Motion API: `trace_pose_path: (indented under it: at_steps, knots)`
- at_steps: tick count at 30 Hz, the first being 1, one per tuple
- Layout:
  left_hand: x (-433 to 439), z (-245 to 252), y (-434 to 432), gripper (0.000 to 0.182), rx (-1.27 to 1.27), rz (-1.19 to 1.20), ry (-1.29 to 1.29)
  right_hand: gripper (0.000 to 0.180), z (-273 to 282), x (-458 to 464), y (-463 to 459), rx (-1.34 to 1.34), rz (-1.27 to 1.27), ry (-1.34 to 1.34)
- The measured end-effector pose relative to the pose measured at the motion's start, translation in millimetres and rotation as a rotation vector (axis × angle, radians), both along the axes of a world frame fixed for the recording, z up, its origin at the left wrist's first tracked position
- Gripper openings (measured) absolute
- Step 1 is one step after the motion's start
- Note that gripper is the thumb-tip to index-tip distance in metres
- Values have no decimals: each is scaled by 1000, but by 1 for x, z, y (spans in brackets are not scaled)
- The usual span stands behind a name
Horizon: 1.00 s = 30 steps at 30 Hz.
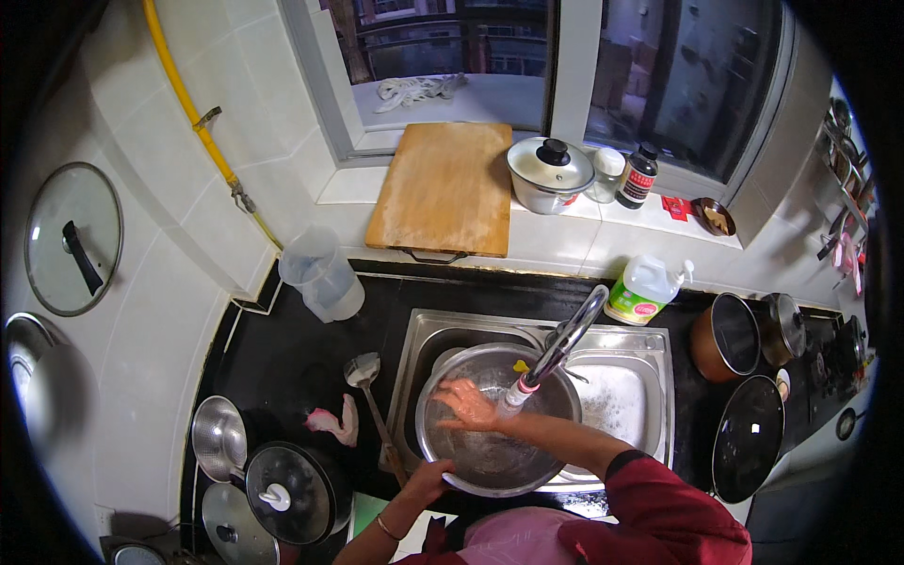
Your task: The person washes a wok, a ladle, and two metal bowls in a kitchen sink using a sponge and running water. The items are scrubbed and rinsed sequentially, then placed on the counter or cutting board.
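A large stainless steel basin (498,459) rests tilted over the left bowl of a double sink (660,395). Its near-left rim is gripped by my left hand (429,480). Inside the basin, my right hand (466,406) is spread, wet, against the left inner wall, with nothing held in it. The curved chrome faucet (565,339) reaches over the basin, its white and pink nozzle (515,397) just above my right wrist. A small yellow piece (521,366) shows near the basin's far side. Suds lie in the right bowl.
Left of the sink are a metal spatula (364,371), a pink-edged cloth (339,422), a plastic pitcher (325,279) and a lidded black pan (289,494). A wooden cutting board (445,187) leans behind. A detergent jug (643,289), a brown pot (724,339) and a black pan (748,438) stand rightward.
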<state>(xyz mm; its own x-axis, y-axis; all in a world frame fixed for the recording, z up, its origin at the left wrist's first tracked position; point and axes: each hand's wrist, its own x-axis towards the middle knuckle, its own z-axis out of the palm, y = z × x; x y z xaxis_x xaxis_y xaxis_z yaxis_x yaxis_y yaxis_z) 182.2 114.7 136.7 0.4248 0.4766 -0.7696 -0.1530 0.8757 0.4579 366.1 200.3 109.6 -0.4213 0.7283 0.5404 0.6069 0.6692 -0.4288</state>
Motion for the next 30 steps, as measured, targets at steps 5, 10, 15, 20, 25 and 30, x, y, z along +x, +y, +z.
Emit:
trace_pose_path:
  at_steps: [5,10,15,20,25,30]
  knots:
    - [-15,11,7,25,116,-49,22,50,41,42,32,-440,-176,-255]
    - [-21,9,11,41,278,66,39,42,-4,151,-12,-839,-364,-59]
    - [-25,-41,31,48,246,266,144,39,87,148,-57,-1506,-546,370]
    - [51,-91,30,55,241,203,485,49,89,150,-77,-1083,-681,394]
    - [62,-117,83,52,644,475,626,65,110,129,-85,-767,-704,99]
    - [50,-18,102,48,1502,-227,1321,43,77,136,-84,-1149,-781,773]
